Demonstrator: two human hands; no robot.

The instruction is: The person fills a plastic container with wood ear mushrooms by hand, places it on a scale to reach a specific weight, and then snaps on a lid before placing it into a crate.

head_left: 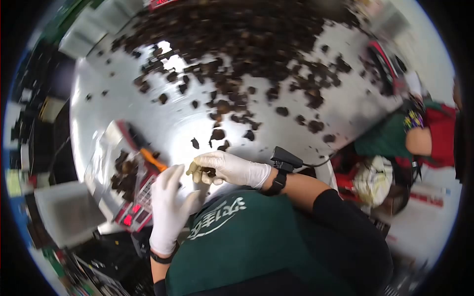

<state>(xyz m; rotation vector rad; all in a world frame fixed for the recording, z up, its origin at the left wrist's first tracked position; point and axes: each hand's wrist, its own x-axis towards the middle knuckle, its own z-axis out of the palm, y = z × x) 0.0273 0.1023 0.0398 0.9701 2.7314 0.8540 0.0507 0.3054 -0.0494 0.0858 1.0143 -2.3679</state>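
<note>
My right hand (232,169), in a white glove, is curled in front of the apron, its fingertips closed around a small dark brown piece (211,172) like a dried mushroom. Most of that piece is hidden by the fingers. Close by on the left, my left hand (168,207), also gloved, has its thumb and fingers apart with nothing between them. Beside it stands a red and white digital scale (143,195) with a lit red display. On the scale, a clear plastic bag or tray (98,182) holds several dark brown pieces (126,170). An orange-handled tool (152,160) lies at the scale's edge.
A shiny metal table (123,106) carries a big heap of dark brown pieces (237,44), with loose ones scattered nearer. Another red scale (385,66) stands at the right, near another person's arm (419,140). Pale containers (84,37) line the far left edge.
</note>
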